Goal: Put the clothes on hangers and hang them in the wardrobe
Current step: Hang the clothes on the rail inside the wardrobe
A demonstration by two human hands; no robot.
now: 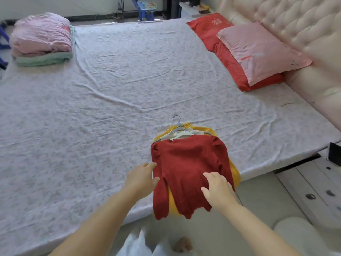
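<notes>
I see the red sweater (186,163) lying at the near edge of the bed (110,108), on top of a yellow sweater (235,172), with hanger hooks (177,120) poking out above. My left hand (142,179) touches its left side with loose fingers. My right hand (218,190) rests on it with fingers spread.
</notes>
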